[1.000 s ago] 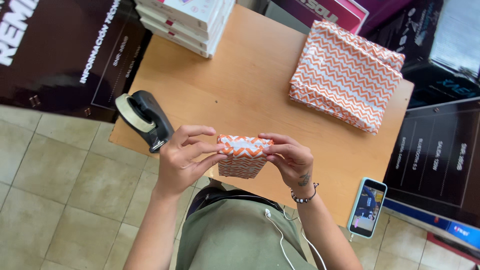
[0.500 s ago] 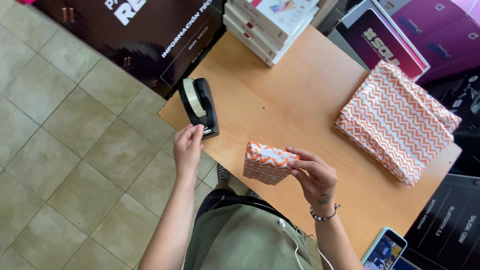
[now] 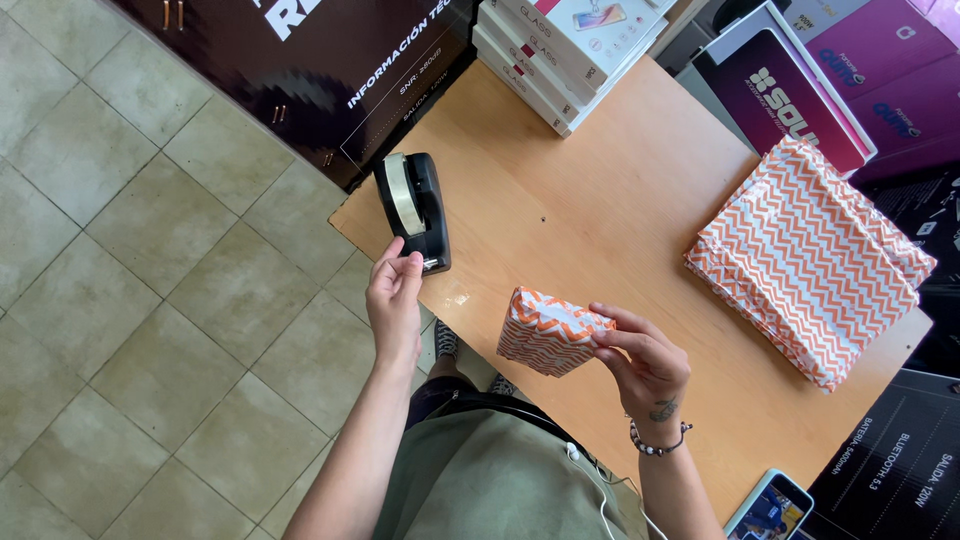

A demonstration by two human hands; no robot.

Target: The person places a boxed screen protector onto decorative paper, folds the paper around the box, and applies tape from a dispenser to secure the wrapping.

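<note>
Wooden worktop is filling the centre of view, tiled floor lying out toward 9 o'clock. A stack of orange-and-white zigzag wrapping sheets is sitting at 3 o'clock on the worktop, well apart from the hands. A pile of flat white boxes is resting at 12 o'clock, at the far edge. A black tape dispenser is standing at 10 o'clock near the worktop corner. The wrapped parcel, same zigzag paper, is being held tilted above the near edge at 6 o'clock. Right hand is gripping the parcel's right end, fingers pressing the fold. Left hand is reaching to the dispenser's near end, fingertips pinching together at the cutter; whether tape is between them, cannot tell. A phone is lying at 5 o'clock.
</note>
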